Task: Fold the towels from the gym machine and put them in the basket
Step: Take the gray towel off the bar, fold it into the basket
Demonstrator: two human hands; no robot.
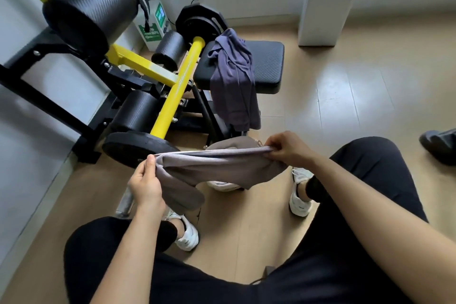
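A grey-lilac towel is stretched in the air between my two hands, above my knees. My left hand pinches its left corner, and the cloth sags below that hand. My right hand pinches the right corner. A second, darker purple-grey towel hangs over the front edge of the black padded seat of the gym machine. Behind the stretched towel a light rounded object shows partly on the floor; whether it is the basket I cannot tell.
The black and yellow gym machine with foam rollers and a weight plate fills the left. A white pillar stands at the back right. A dark shoe lies at the right edge. My feet in white trainers rest on the wooden floor.
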